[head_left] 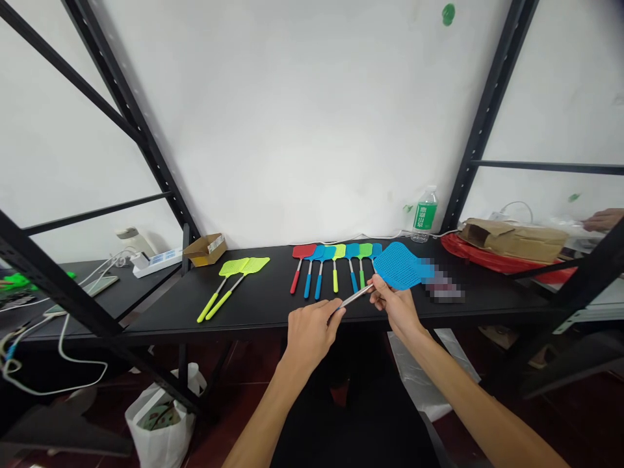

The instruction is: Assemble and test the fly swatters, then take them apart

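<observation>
Both hands on one blue swatter, over the black shelf's front edge.

The left hand [312, 328] pinches the thin metal rod's end; the right hand [394, 304] nips it nearer the blue fly swatter [397, 265] head. It looks light, the mesh floppy, the rod stiff and probably slick, so it's best held by the rod. At eleven o'clock lies the row of swatters [336, 263], at ten the yellow pair [234, 283], at one a water bottle [425, 214]. Nothing blocks the black shelf [273, 305].
</observation>
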Demonstrator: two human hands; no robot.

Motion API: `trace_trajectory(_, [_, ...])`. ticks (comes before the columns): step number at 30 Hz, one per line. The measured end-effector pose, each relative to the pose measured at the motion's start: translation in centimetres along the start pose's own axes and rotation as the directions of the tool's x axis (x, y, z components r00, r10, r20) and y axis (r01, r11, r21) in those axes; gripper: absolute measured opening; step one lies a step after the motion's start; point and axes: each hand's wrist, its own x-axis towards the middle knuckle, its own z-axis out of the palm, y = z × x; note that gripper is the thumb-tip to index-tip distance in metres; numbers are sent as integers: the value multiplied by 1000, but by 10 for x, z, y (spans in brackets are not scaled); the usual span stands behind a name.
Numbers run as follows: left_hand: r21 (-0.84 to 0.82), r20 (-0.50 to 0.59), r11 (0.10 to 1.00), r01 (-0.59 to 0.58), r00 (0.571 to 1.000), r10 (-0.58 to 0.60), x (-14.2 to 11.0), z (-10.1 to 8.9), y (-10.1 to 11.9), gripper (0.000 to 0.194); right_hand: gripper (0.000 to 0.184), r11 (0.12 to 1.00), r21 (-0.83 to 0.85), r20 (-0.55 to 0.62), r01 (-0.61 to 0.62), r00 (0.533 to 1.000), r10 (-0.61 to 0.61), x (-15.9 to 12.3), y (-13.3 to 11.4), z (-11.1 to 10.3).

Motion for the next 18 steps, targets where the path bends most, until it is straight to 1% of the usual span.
trace_trajectory(4, [24,-47,1000,-8,999,9,0,2,-3,32,35,1000,17,-34,11,999,-10,0,3,0])
trace_trajectory(7, [-3,-26,1000,1,1000,-2,0,0,-7,33,35,999,36,-44,32,999,-30,2,2,-2])
trace_trajectory(10, [-6,-10,1000,10,1000,-10,0,-3,-12,34,36,998,37,-79,48,996,-45,5,-1,-6])
trace_trajectory(18, [83,-101,996,-12,995,20,4,-1,-36,32,40,998,30,-159,61,986,-56,13,2,-12])
